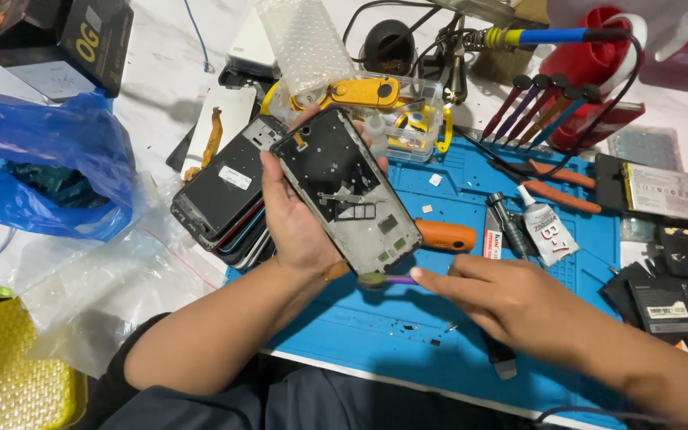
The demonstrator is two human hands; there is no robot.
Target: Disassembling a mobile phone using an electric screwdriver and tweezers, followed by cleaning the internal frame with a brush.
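My left hand (pixel 292 219) grips a bare phone frame (pixel 344 187), dark grey with a silver edge, tilted with its open inner side toward me. My right hand (pixel 503 299) pinches a small purple-handled brush (pixel 384 279) whose bristle head touches the frame's lower end. Both hands are above a blue work mat (pixel 439 342). Beside the left hand lies a stack of several phone screens and back covers (pixel 224 199).
An orange-handled tool (pixel 447 236), a white glue tube (pixel 547 232) and orange pliers (pixel 555 185) lie on the mat. A clear parts box (pixel 408 119), screwdrivers (pixel 539 107), a phone battery (pixel 658 191), a soldering iron (pixel 543 36), a blue plastic bag (pixel 41 167) and bubble wrap (pixel 97 295) surround it.
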